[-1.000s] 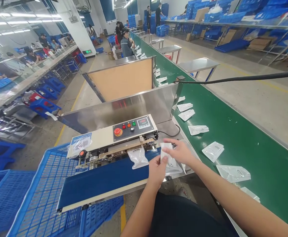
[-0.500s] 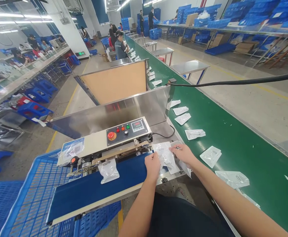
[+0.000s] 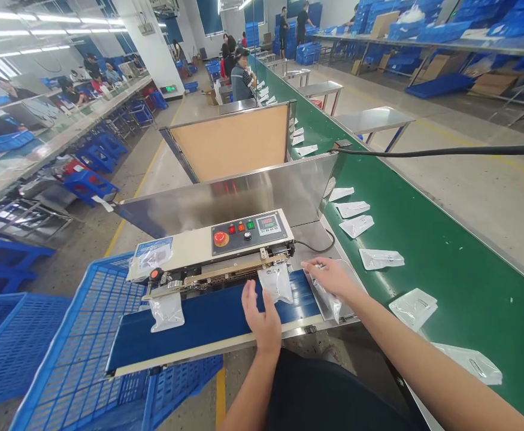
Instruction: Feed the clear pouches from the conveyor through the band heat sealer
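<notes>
A white plastic pouch (image 3: 276, 284) hangs with its top edge in the band sealing machine (image 3: 248, 233), its body over the blue belt (image 3: 217, 320). My left hand (image 3: 262, 320) is just left of and in front of this pouch, fingers apart and holding nothing. My right hand (image 3: 333, 278) is over the metal plate at the belt's right end. Partly hidden beneath its palm, a clear-fronted pouch (image 3: 329, 301) appears gripped by the curled fingers. Another white pouch (image 3: 167, 312) is farther left along the sealer, lying over the belt.
A green conveyor (image 3: 445, 251) on the right carries several white pouches (image 3: 382, 258). Blue crates (image 3: 77, 341) stand below left. A steel partition (image 3: 235, 182) rises behind the sealer, and a black cable (image 3: 445, 151) crosses the conveyor. Other people work farther off.
My left hand has let go of the pouch now in the sealer and opened. That pouch and the other one have moved left. My right hand has come off it, still with the clear-fronted pouch.
</notes>
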Action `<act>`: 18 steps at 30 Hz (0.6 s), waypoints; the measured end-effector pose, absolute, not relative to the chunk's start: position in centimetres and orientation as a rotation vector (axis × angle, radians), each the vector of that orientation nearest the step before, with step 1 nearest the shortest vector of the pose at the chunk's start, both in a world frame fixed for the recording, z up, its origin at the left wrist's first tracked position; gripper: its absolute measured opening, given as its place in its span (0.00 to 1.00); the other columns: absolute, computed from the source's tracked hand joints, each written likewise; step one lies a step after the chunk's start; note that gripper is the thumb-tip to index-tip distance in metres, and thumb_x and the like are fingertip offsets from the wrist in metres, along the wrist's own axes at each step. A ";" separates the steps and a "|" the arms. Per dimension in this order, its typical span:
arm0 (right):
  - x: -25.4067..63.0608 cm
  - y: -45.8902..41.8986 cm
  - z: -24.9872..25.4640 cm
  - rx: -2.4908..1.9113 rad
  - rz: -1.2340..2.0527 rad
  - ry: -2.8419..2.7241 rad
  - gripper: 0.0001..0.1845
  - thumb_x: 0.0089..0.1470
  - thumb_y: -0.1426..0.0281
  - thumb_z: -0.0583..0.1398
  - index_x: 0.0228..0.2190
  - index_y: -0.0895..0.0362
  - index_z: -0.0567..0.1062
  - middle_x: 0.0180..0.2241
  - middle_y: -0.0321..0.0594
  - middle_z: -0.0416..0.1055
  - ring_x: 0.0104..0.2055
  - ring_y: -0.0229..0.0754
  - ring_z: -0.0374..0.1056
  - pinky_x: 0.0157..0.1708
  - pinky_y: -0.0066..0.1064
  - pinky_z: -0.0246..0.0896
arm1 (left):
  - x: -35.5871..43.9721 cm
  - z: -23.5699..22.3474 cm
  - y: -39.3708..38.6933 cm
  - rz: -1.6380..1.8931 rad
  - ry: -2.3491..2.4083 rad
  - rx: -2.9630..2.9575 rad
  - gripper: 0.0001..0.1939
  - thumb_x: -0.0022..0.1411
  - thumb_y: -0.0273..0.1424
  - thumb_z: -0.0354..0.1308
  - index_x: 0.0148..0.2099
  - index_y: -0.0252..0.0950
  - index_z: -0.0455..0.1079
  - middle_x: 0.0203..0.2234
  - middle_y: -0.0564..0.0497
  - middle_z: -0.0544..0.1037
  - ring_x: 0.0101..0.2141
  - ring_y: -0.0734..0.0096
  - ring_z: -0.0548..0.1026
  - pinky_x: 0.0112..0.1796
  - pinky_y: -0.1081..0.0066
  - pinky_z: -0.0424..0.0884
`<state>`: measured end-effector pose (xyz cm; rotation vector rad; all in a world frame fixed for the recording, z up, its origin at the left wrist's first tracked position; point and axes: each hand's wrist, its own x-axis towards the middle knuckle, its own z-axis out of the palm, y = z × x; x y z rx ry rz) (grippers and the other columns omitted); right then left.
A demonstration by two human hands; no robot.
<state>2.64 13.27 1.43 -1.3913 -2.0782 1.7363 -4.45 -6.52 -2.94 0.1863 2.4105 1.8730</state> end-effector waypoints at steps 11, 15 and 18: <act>5.7 10.3 2.3 -1.089 1.972 -1.598 0.33 0.53 0.41 0.68 0.46 0.54 0.83 0.41 0.45 0.82 0.42 0.49 0.76 0.41 0.37 0.74 | -1.6 -0.7 -2.4 1.757 1.929 0.357 0.25 0.72 0.50 0.56 0.50 0.34 0.83 0.42 0.41 0.86 0.42 0.54 0.82 0.44 0.63 0.77; 8.0 11.3 -0.2 -1.057 1.740 -1.965 0.28 0.56 0.43 0.65 0.35 0.56 0.84 0.34 0.43 0.81 0.34 0.47 0.73 0.35 0.34 0.70 | -1.9 -1.2 -1.8 1.697 1.910 0.423 0.22 0.69 0.48 0.59 0.44 0.35 0.83 0.35 0.45 0.85 0.35 0.60 0.80 0.36 0.69 0.73; 8.3 12.8 -2.0 -1.206 1.593 -1.919 0.25 0.55 0.46 0.65 0.29 0.56 0.82 0.27 0.41 0.78 0.29 0.44 0.70 0.30 0.33 0.67 | -2.7 -2.1 -0.3 1.621 1.989 0.385 0.21 0.66 0.47 0.62 0.30 0.36 0.80 0.22 0.51 0.77 0.27 0.66 0.73 0.30 0.72 0.67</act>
